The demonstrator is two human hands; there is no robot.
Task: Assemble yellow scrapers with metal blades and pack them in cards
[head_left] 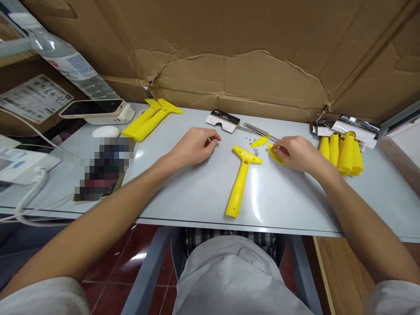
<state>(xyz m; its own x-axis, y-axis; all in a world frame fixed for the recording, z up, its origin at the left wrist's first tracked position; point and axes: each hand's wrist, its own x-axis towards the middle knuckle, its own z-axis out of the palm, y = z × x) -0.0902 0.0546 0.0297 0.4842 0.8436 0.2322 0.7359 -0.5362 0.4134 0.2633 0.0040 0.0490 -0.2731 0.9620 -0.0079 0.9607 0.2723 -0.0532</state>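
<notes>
A yellow T-shaped scraper handle [239, 188] lies on the table in front of me, its wide head pointing away. My left hand [200, 145] rests on the table to the left of that head, fingers loosely curled, holding nothing. My right hand [293, 152] is to the right of the head, with fingertips pinched at a small yellow plastic piece [274, 154] that they partly cover. Another flat yellow piece [260, 141] lies just left of it. Around these are several tiny dark screws [256, 152]. Thin metal blades [257, 130] lie behind them.
A black-and-white card package [223, 120] lies at the back. More yellow scraper handles [151, 120] are stacked back left; packaged ones [346, 151] sit at right. Phone [95, 107], white mouse [105, 131], cables and a bottle [70, 61] occupy the left. Cardboard [236, 87] walls the back.
</notes>
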